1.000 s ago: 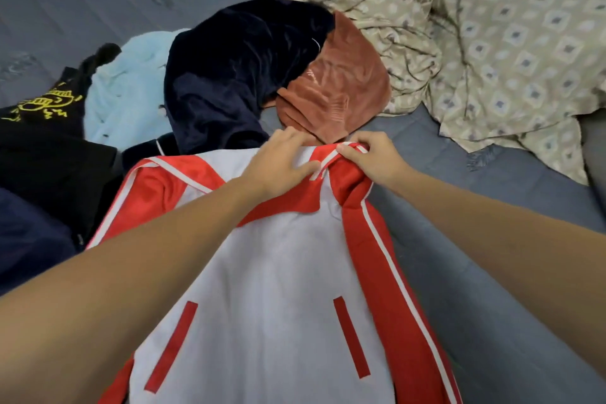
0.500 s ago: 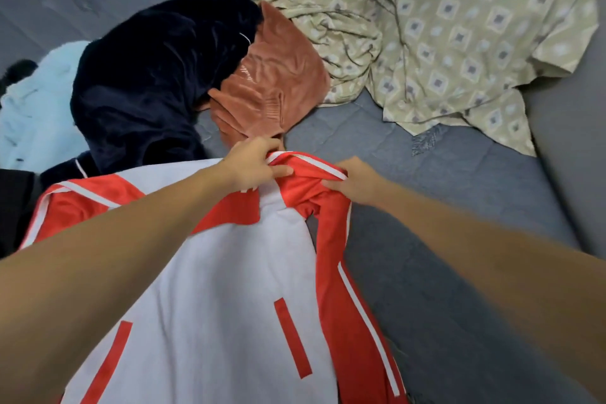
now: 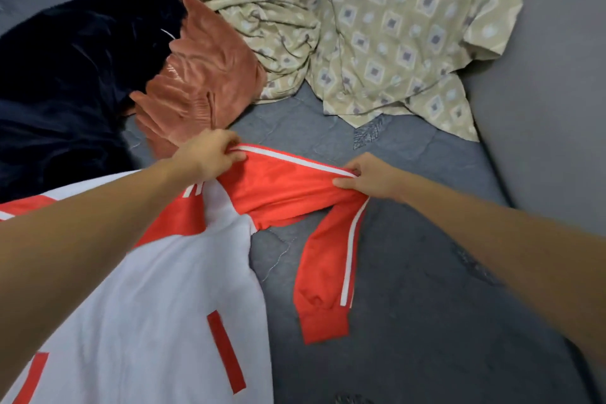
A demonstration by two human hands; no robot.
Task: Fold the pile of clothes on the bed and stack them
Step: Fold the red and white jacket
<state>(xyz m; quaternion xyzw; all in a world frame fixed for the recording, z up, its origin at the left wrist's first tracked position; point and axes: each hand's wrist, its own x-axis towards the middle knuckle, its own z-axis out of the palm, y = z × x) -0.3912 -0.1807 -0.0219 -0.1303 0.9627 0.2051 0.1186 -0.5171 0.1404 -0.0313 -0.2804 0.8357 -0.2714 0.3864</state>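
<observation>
Both hands, left (image 3: 210,154) and right (image 3: 367,179), pinch the jacket's (image 3: 164,289) sleeve (image 3: 288,187); I'd pull it taut, then lay it flat across the back.

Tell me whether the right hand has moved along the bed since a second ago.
Yes. The right hand, pinching the red sleeve, has drawn rightward away from the rust velvet garment, stretching the sleeve out from the left hand over the grey bed.
</observation>
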